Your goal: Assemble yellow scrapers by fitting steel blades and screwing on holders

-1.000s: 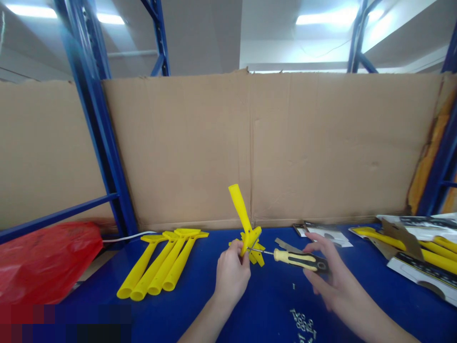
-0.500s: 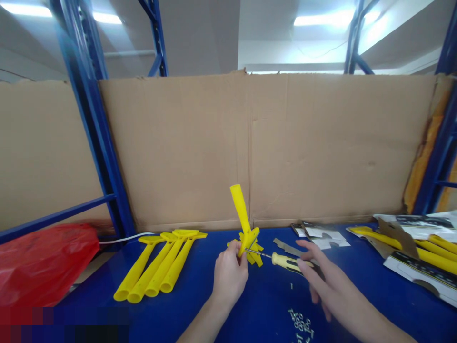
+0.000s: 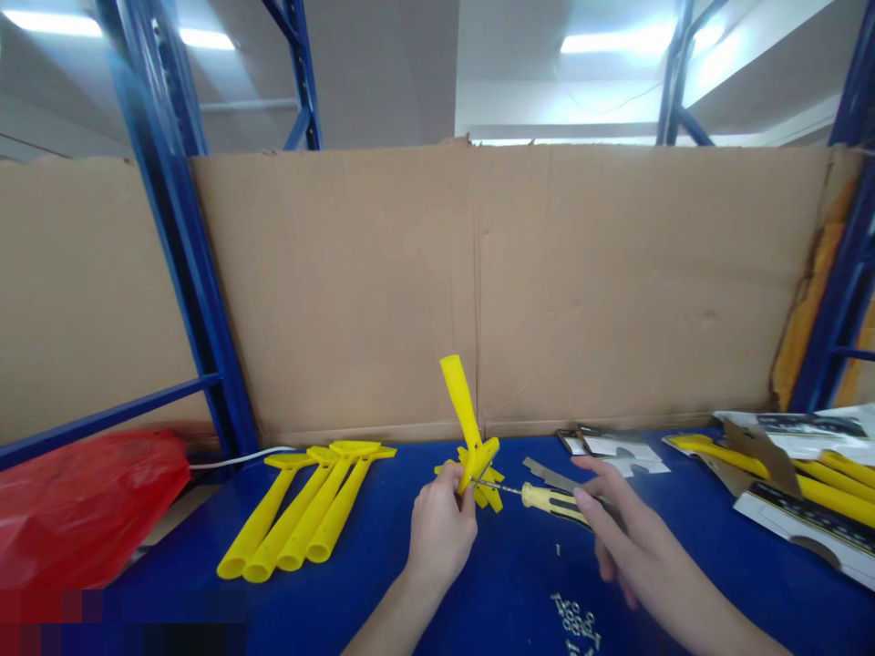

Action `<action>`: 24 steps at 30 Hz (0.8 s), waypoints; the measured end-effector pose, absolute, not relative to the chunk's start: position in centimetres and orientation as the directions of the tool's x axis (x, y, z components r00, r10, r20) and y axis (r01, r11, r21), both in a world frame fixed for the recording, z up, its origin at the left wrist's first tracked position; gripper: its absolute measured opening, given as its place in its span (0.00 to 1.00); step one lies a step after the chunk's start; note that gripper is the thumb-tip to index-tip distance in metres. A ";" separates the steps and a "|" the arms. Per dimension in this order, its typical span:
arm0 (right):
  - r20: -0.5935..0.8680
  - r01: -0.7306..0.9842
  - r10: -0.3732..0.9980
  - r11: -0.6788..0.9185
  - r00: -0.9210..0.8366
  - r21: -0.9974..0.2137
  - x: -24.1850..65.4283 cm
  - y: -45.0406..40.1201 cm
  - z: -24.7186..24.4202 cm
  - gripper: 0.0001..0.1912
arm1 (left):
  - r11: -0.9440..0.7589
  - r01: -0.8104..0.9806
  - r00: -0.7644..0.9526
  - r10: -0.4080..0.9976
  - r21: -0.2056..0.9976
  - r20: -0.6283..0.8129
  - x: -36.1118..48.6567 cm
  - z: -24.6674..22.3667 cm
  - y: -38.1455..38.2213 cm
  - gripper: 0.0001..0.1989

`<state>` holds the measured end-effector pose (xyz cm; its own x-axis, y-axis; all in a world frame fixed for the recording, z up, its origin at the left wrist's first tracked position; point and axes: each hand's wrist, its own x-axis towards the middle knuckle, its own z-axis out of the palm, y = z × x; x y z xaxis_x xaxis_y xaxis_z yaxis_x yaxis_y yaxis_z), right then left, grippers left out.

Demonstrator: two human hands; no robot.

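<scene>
Near the middle, my left hand (image 3: pixel 443 524) grips a yellow plastic handle (image 3: pixel 459 401) by its forked end, its tube pointing up. A screwdriver (image 3: pixel 552 501) with a cream and black grip lies level, its shaft tip against the forked end. My right hand (image 3: pixel 633 538) is around the back of the screwdriver's grip, thumb and fingers touching it. Behind the held handle are more yellow forked pieces (image 3: pixel 488 497), partly hidden. A flat grey blade (image 3: pixel 550 476) lies just beyond the screwdriver.
Several yellow handles (image 3: pixel 328 510) lie side by side at left, near a red bag (image 3: pixel 88 510). Small screws and nuts (image 3: pixel 575 621) are scattered at the front, with a lone screw (image 3: pixel 558 549) above. Packaged yellow tools (image 3: pixel 834 487) sit at right. Cardboard (image 3: pixel 342 292) stands behind.
My right hand and the screwdriver have shifted very slightly to the right. My left hand keeps its hold on the yellow handle.
</scene>
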<state>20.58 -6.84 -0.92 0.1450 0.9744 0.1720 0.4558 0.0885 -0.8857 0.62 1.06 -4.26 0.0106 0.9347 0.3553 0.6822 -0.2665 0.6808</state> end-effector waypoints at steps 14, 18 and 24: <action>0.322 0.464 0.942 0.244 0.095 -0.852 20.8 -6.7 -1.4 0.24 | -0.265 0.678 0.012 0.936 0.685 0.350 0.6 -4.2 1.1 0.06; 0.195 0.477 0.975 0.120 0.110 -0.871 20.6 -6.8 -0.8 0.26 | -0.282 0.678 0.035 0.935 0.679 0.353 0.7 -4.3 1.0 0.07; 0.307 0.484 0.936 0.191 0.174 -0.854 20.4 -7.1 -1.1 0.29 | -0.274 0.694 0.035 0.937 0.666 0.349 0.7 -4.1 0.8 0.06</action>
<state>20.43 -7.14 -1.14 0.1737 0.9356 0.3073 0.4841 0.1907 -0.8540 0.66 0.85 -4.07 0.0354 0.9365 0.3488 0.6942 -0.2741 0.6655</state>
